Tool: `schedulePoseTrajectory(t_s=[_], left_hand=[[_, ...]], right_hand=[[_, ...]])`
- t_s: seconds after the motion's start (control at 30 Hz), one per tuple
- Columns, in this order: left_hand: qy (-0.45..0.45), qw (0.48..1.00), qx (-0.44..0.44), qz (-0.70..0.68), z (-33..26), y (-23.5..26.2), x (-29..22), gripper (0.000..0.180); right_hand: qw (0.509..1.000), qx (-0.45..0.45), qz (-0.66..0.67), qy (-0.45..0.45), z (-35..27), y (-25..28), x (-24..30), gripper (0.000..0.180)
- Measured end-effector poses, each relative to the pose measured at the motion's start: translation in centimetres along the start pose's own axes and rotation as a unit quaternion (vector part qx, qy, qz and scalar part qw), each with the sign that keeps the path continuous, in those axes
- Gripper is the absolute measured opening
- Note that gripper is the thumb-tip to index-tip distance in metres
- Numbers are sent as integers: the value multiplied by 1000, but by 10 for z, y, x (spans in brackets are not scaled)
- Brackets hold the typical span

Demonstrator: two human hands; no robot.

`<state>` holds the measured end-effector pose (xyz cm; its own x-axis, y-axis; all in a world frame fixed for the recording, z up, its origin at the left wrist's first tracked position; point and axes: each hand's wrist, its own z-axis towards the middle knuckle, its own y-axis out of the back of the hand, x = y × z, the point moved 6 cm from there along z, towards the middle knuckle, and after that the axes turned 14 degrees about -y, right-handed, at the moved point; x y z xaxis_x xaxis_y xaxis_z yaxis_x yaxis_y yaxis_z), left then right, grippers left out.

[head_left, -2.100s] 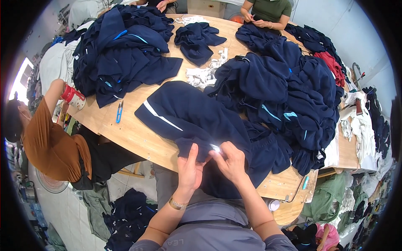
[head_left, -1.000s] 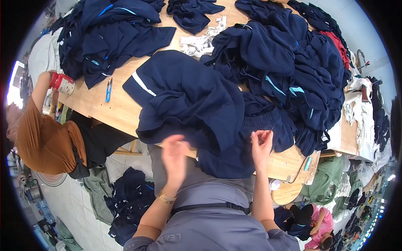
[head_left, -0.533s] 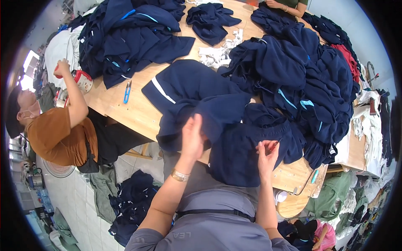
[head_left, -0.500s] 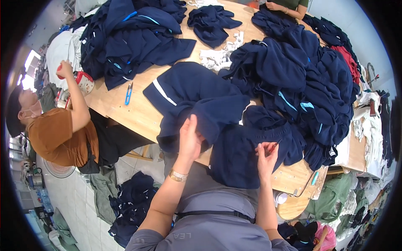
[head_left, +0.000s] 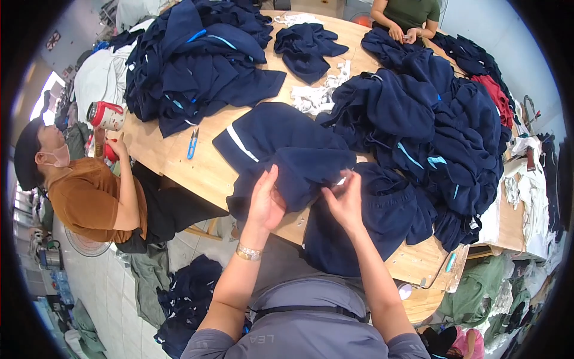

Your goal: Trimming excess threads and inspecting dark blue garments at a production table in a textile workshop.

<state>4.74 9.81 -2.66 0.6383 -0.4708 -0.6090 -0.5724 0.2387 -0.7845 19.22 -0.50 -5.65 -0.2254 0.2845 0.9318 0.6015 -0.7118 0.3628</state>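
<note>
The left hand lies on the near fold of a navy garment, fingers extended and close together, pressing the cloth rather than gripping it. The right hand is just beside it, fingers pinched together on a small pale tag or thread end at the garment's folded edge; what exactly is pinched is too small to tell. The garment is spread on the near part of the wooden surface, partly hanging over its front edge toward the person, and carries a white stripe along one side.

To the right, touching the garment, stands a large heap of navy clothing with light-blue trim, with a red piece near its far side. A second navy heap occupies the far left of the surface, and a smaller navy bundle lies at the far middle. White scraps lie between the heaps. A blue thread snip rests on bare wood left of the garment.

A seated co-worker in a brown top is at the left edge. Another person's hands work at the far edge.
</note>
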Motion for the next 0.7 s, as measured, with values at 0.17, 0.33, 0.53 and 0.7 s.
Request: schedulePoseTrajectory(t_s=[0.17, 0.33, 0.53, 0.7], left_hand=[[-104, 987, 106, 64, 54, -25, -68, 33], [-380, 827, 264, 319, 68, -131, -179, 53], [-424, 820, 241, 299, 96, -169, -235, 43], [-407, 844, 164, 308, 106, -174, -257, 36]], right_hand=[[990, -2, -20, 140, 91, -14, 36, 35], [967, -39, 83, 239, 146, 40, 209, 28], [931, -23, 34, 363, 166, 80, 311, 45], [958, 90, 48, 269, 164, 92, 320, 46]])
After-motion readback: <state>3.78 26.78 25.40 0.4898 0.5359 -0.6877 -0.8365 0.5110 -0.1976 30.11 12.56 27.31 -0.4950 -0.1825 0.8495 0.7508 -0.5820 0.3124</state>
